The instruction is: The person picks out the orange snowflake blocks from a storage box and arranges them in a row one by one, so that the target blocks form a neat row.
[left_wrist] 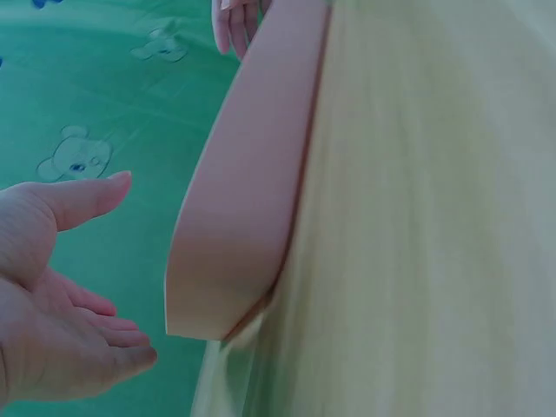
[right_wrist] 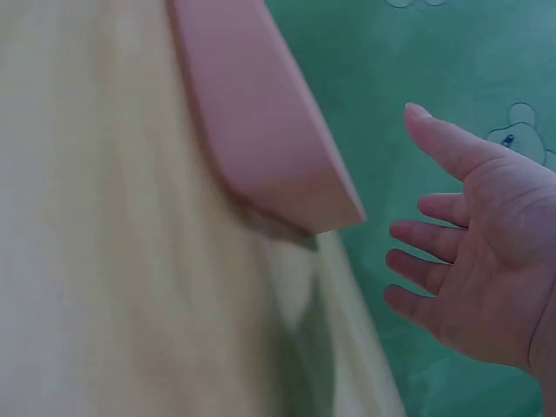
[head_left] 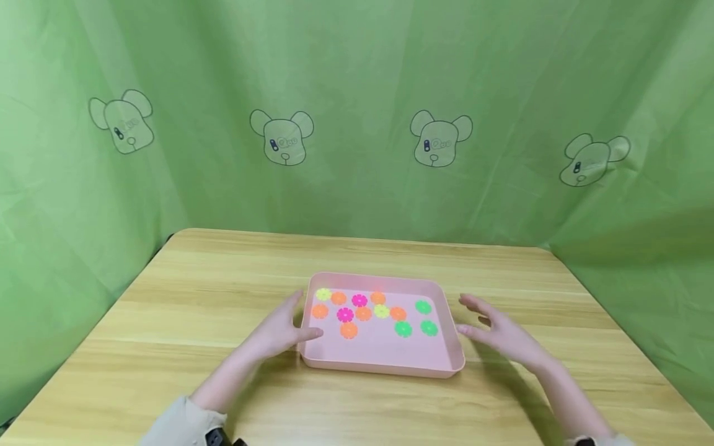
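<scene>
A pink rectangular tray (head_left: 385, 365) sits on the wooden table, holding several flat flower-shaped discs in orange, magenta, yellow and green. Orange discs (head_left: 348, 330) and magenta discs (head_left: 345, 314) lie toward its left half, while green discs (head_left: 429, 327) are at the right. My left hand (head_left: 279, 329) is beside the tray's left wall, thumb and fingers spread; whether it touches the wall I cannot tell. Off the right wall, my right hand (head_left: 499, 331) holds nothing, its fingers loosely extended. In the right wrist view, a gap separates the right hand (right_wrist: 495, 252) from the tray (right_wrist: 269, 113).
The light wooden table (head_left: 234, 266) extends around the tray on all sides. Behind it hangs a green curtain (head_left: 357, 198) printed with bear-head outlines, which also closes in the left and right sides.
</scene>
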Demonstrator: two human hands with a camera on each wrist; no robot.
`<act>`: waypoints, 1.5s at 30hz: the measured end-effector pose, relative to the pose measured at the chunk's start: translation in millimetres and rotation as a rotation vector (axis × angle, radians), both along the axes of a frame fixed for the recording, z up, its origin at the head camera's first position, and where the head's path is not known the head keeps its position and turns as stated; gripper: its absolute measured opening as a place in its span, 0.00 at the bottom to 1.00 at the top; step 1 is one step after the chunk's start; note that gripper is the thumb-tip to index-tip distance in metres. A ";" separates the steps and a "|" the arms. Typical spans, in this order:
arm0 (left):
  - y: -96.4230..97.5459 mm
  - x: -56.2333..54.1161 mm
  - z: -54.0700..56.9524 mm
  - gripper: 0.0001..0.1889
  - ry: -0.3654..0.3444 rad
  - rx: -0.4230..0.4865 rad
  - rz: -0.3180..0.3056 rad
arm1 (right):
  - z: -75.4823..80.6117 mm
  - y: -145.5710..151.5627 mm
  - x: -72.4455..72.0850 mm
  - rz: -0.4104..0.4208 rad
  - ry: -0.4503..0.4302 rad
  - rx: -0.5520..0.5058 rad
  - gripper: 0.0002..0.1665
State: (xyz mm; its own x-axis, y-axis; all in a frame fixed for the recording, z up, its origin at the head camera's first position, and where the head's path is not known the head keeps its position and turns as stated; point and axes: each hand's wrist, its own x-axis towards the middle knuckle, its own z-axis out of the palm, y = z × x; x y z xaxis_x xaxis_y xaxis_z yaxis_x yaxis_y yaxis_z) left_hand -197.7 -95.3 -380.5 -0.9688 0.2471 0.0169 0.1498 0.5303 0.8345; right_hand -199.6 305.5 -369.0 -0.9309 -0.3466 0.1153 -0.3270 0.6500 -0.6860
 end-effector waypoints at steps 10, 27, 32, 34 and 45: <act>0.6 -2.0 -8.0 0.52 -0.037 0.083 0.006 | 28.7 -28.9 -34.3 0.042 -0.075 -0.031 0.40; 1.9 4.4 -17.0 0.56 -0.090 0.154 -0.047 | 33.5 -106.1 -83.6 0.298 -0.254 0.007 0.34; 1.8 4.6 -17.5 0.58 -0.084 0.133 -0.068 | 19.9 -123.1 -93.4 0.287 -0.272 0.000 0.29; 1.8 4.5 -17.7 0.59 -0.078 0.126 -0.079 | 15.3 -130.6 -96.6 0.263 -0.281 -0.006 0.28; 2.1 3.8 -16.8 0.59 -0.061 0.141 -0.107 | -2.2 -166.4 -95.3 0.078 -0.386 -0.124 0.25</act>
State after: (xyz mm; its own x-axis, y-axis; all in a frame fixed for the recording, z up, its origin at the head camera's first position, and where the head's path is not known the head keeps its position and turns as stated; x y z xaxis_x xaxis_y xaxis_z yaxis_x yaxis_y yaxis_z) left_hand -193.9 -93.2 -397.3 -0.9375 0.3480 0.0006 0.1460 0.3915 0.9085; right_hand -294.9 139.1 -371.2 -0.8855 -0.4231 -0.1919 -0.0751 0.5381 -0.8396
